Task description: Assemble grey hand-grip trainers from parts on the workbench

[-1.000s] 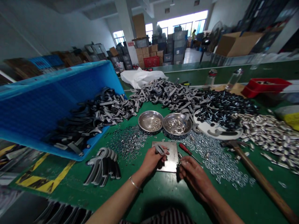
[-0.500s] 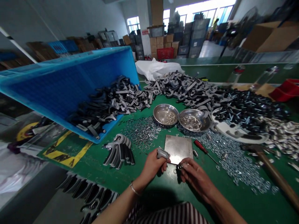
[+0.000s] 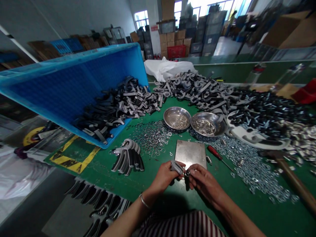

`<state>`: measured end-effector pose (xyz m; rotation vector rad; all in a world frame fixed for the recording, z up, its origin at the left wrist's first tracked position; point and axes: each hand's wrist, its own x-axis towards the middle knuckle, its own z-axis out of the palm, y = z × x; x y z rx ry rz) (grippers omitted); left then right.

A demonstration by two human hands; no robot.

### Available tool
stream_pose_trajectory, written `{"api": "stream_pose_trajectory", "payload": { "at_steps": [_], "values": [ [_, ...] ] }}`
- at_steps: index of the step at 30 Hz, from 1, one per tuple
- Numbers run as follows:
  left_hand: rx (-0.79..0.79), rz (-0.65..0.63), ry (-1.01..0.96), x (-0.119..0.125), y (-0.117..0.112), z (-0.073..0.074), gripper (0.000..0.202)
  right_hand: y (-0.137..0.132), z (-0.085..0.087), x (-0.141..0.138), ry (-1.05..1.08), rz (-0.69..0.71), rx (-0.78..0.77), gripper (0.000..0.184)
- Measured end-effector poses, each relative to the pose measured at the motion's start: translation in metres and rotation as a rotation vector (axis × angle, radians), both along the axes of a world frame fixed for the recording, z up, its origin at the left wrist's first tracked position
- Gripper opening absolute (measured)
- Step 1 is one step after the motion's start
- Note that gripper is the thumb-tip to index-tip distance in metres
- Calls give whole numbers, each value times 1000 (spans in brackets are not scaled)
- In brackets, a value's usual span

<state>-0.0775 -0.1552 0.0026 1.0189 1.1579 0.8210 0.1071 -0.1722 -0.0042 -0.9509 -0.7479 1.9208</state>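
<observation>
Left hand (image 3: 164, 176) grips a grey moulded part (image 3: 176, 167); right hand (image 3: 205, 183) pinches a small metal fitting (image 3: 188, 172).
Both meet just above the steel plate's (image 3: 190, 153) near edge; steady fingertips help keep the fitting aligned, washers (image 3: 153, 138) spread far left.

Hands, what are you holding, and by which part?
The left hand holds a grey bracket by one end; the right hand pinches a small metal piece.

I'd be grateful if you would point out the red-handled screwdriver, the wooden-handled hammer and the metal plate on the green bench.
Red-handled screwdriver (image 3: 214, 152), head view: on the red handle.
Wooden-handled hammer (image 3: 295, 182), head view: on the wooden handle.
Metal plate (image 3: 190, 153), head view: on its bare top face.
</observation>
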Motion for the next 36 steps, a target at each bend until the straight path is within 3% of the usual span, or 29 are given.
{"api": "stream_pose_trajectory", "payload": {
  "at_steps": [10,16,18,20,24,28,33,36],
  "values": [
    [-31,-85,-45,7,-4,-2,31,-2,-1,10,149,52,-115,22],
    [-7,-122,-12,4,-3,2,33,-4,-8,8,103,15,-148,26],
    [27,-128,40,2,-4,3,24,-2,-8,9,17,-3,-96,28],
    [91,-98,126,-1,-5,4,21,1,-4,14,-177,-42,52,29],
    [89,-99,40,-5,-6,8,47,6,8,28,-483,-73,289,30],
    [89,-58,-14,-1,-4,6,47,5,18,30,-480,-77,263,34],
    [206,30,180,15,-1,-3,46,-1,18,6,-427,-208,224,35],
    [171,76,156,25,-5,-9,43,-5,15,-8,-517,-309,262,32]
  ]
}}
